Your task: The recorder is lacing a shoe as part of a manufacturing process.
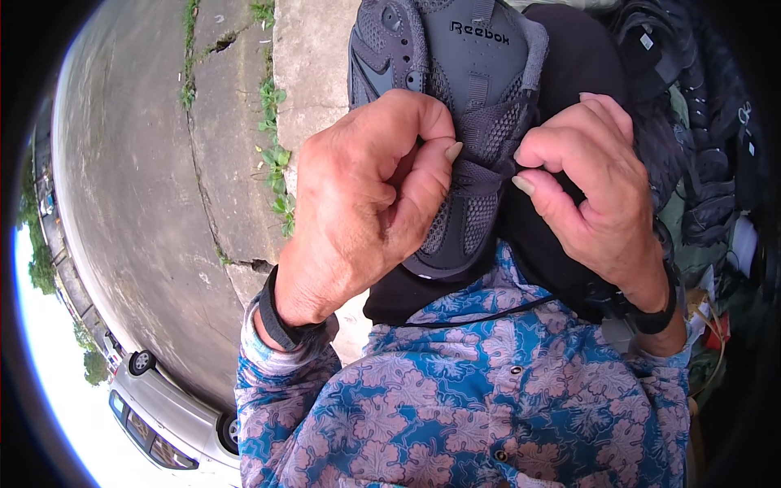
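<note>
A dark grey sneaker with mesh panels lies over my black-clothed lap, its rounded toe toward my body and its tongue stretching away. A dark flat shoelace crosses the middle of the shoe. From the left, my left hand is closed, thumb and forefinger pinched at the lacing. My right hand is at the shoe's right edge, fingers curled, with thumb and forefinger tips close together around the dark lace. The lace is hard to tell apart from the dark shoe and cloth at the fingertips.
Several dark shoes are heaped to the right, with loose scraps below them. Cracked concrete ground with small weeds stretches to the left. A silver car stands at the lower left.
</note>
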Demonstrator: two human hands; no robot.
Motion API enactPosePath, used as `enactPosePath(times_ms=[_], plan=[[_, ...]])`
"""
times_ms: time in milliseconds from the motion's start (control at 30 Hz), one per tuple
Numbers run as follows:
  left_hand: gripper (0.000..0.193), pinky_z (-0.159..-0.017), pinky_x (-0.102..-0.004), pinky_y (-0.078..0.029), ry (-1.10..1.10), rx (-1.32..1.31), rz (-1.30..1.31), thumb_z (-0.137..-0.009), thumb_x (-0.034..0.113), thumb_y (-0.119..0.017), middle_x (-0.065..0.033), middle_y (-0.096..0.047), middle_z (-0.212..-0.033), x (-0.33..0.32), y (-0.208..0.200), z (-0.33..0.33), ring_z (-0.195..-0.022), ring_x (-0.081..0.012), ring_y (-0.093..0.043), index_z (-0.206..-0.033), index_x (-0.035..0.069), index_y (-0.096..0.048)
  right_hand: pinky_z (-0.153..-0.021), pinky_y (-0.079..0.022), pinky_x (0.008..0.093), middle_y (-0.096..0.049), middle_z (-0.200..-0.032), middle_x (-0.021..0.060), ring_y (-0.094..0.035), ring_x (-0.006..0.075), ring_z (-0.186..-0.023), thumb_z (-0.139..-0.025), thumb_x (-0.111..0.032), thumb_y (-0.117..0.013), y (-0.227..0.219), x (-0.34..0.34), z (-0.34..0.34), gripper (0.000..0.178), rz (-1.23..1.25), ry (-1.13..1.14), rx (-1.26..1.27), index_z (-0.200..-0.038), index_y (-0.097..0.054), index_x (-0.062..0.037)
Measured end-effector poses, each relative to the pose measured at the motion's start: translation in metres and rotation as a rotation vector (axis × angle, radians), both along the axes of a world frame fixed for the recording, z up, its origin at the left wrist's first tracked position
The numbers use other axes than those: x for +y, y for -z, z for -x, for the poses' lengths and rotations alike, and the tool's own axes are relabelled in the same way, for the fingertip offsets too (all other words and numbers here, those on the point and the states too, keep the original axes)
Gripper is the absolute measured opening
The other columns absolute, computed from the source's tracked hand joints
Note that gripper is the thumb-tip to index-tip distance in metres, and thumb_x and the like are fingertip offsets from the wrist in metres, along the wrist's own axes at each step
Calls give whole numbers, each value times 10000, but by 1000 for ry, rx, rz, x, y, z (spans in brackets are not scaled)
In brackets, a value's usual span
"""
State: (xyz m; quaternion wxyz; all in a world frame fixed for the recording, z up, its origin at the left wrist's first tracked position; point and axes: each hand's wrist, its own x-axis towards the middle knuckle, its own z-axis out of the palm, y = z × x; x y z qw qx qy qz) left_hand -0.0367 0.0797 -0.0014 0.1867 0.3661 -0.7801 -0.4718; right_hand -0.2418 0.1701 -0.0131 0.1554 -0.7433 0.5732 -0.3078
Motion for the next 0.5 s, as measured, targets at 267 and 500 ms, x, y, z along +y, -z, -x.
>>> enactPosePath(times_ms=[267, 500], plan=[[156, -552, -176, -330, -114, 270, -56, -909, 0, -649, 81, -434, -662, 7, 32, -2, -594, -19, -355, -1048, 10, -580, -666, -468, 272, -592, -992, 107, -549, 197, -731, -737, 49, -730, -3, -17, 10, 354, 158, 96, -99, -1064, -621, -32], [100, -581, -174, -350, -200, 348, -67, -932, 3, -618, 68, -470, -706, 9, 38, -1, -631, -21, -391, -1023, 5, -577, -745, -465, 313, -597, -941, 54, -550, 190, -740, -727, -8, -762, -14, -15, 13, 407, 45, 56, 36, -1097, -608, -72]])
